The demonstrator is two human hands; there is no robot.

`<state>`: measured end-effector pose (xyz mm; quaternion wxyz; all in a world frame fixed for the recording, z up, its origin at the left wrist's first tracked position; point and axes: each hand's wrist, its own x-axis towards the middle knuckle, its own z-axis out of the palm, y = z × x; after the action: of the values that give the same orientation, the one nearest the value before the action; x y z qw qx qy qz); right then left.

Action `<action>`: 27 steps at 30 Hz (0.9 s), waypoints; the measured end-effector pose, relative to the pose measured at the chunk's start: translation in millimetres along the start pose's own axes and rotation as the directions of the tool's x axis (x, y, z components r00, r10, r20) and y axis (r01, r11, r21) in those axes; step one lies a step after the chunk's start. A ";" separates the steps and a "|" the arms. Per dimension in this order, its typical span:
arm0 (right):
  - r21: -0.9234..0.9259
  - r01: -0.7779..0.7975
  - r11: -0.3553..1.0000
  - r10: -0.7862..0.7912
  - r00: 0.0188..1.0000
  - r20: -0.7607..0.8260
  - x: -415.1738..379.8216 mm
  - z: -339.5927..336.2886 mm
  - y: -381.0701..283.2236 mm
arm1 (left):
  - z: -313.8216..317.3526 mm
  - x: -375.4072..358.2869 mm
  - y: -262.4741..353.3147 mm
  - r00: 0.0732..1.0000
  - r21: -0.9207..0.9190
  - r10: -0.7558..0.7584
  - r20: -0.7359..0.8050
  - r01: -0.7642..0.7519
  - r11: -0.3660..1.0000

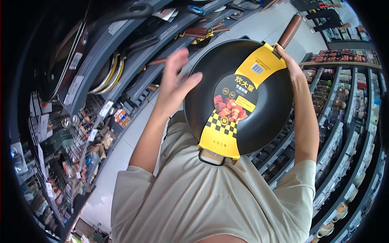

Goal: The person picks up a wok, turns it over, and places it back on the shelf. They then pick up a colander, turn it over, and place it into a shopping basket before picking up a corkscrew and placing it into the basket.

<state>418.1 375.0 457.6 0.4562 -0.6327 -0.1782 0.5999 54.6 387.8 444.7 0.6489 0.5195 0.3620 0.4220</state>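
A black wok is held up in front of my chest, its inside facing me. Across it runs a yellow cardboard sleeve with a barcode and a picture of food. The brown handle points to the upper right, and a black loop handle is at the lower end against my shirt. My right hand grips the wok by its rim beside the base of the brown handle; some of its fingers are hidden behind. Just off the left rim, my left hand is open, with thumb and fingers apart and blurred by motion.
Shelves with pans and lids rise close on my left, above small hanging utensils. To the right stand racks of cups and bowls. Another person is in the aisle at the upper right, on a pale tiled floor.
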 end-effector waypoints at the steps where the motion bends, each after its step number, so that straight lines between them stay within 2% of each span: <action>1: -0.050 0.008 0.999 -0.008 1.000 0.001 1.0 -2.3 -0.9 | -2.6 0.3 -23.7 0.991 0.015 -0.119 0.065 0.118 0.993; 2: -0.049 0.003 0.999 -0.002 1.000 0.011 -1.9 1.3 -3.8 | 2.4 -5.8 -19.8 0.967 -0.025 -0.210 0.141 0.216 0.976; 3: -0.046 -0.006 0.999 0.007 1.000 0.020 -4.4 7.7 -6.1 | 5.4 -10.9 -23.3 0.943 -0.102 -0.298 0.152 0.314 0.944; 4: -0.042 -0.015 0.999 0.017 0.999 0.028 -7.2 10.8 -7.0 | -1.0 -11.9 -33.0 0.876 -0.210 -0.420 0.237 0.468 0.859; 6: -0.096 -0.012 0.995 0.019 0.997 0.075 1.7 3.2 -3.6 | -17.7 -13.8 -53.0 0.682 -0.363 -0.591 0.431 0.730 0.579; 9: -0.163 -0.002 0.987 0.012 0.998 0.062 5.3 1.9 -3.7 | -13.9 -19.0 -62.8 0.722 -0.396 -0.572 0.389 0.692 0.604; 12: -0.177 0.009 0.984 0.013 0.993 0.119 3.2 2.3 -6.1 | -12.4 -22.3 -67.7 0.714 -0.412 -0.584 0.385 0.699 0.584; 14: -0.231 0.041 0.972 -0.008 0.990 0.144 4.9 3.0 -8.5 | -8.2 -24.4 -66.4 0.751 -0.431 -0.550 0.365 0.660 0.615; 16: -0.248 0.064 0.967 -0.020 0.984 0.175 6.3 5.1 -10.7 | -5.4 -24.7 -73.4 0.804 -0.440 -0.525 0.280 0.594 0.674; 17: -0.307 0.087 0.948 -0.040 0.987 0.158 11.1 3.4 -9.5 | 3.6 -21.6 -66.6 0.866 -0.446 -0.474 0.157 0.491 0.749; 18: -0.366 0.115 0.923 -0.068 0.988 0.140 11.3 4.2 -10.5 | 12.5 -21.2 -53.4 0.936 -0.385 -0.346 0.059 0.341 0.858; 19: -0.332 0.096 0.938 -0.043 0.985 0.165 7.4 3.8 -11.0 | 17.8 -19.7 -42.9 0.993 -0.152 -0.118 -0.014 0.114 0.982; 20: -0.300 0.074 0.951 -0.016 0.981 0.191 2.6 5.3 -11.4 | 18.0 -21.8 -41.3 0.989 0.026 0.135 -0.055 -0.134 0.991; 22: -0.242 0.109 0.964 -0.056 0.974 0.217 23.8 -8.8 3.6 | 38.7 -38.7 24.5 0.953 -0.035 0.298 -0.047 -0.300 0.953; 23: -0.297 0.168 0.940 -0.111 0.973 0.200 22.7 -6.3 2.5 | 40.4 -48.0 40.9 0.953 -0.248 0.294 0.072 -0.268 0.931; 24: -0.360 0.211 0.909 -0.151 0.971 0.188 21.2 -4.1 4.6 | 45.9 -62.1 75.6 0.884 -0.519 0.348 0.312 -0.148 0.842; 26: -0.292 0.162 0.943 -0.069 0.950 0.304 29.5 -9.1 8.2 | 69.4 -74.1 137.4 0.765 -0.678 0.355 0.537 0.142 0.721; 27: -0.292 0.158 0.943 -0.062 0.948 0.312 26.1 -6.3 4.7 | 81.0 -75.5 162.2 0.679 -0.713 0.390 0.622 0.286 0.640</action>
<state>428.0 390.4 437.5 0.3510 -0.5881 -0.3732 0.6258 71.5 305.1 622.0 0.8782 0.3277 -0.1601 0.3094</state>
